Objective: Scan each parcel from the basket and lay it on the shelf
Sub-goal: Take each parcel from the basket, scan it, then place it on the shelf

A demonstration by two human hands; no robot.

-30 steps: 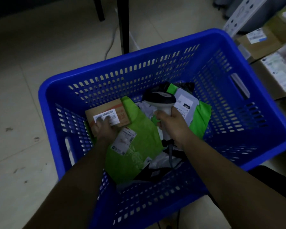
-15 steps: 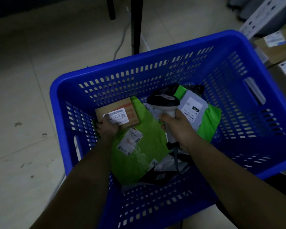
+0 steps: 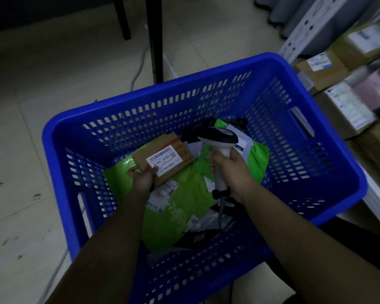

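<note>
Both my forearms reach over the blue basket's (image 3: pixel 59 163) near rim. My left hand (image 3: pixel 142 179) pinches the cardboard parcel (image 3: pixel 162 159) inside, label up, long axis rising rightward. My right hand (image 3: pixel 235 172) grips the scanner (image 3: pixel 219 139), head pointing away. Shelf boxes (image 3: pixel 329 69) crowd far right.

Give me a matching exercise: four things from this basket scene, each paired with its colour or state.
Things:
1. cardboard parcel
2. scanner
3. basket
4. large mailer bag

States:
A. blue, with slotted walls
B. green, lying in the basket
C. gripped by the right hand
D. held by the left hand, label up

Pairs: 1-D, 2-C, 3-A, 4-B
</note>
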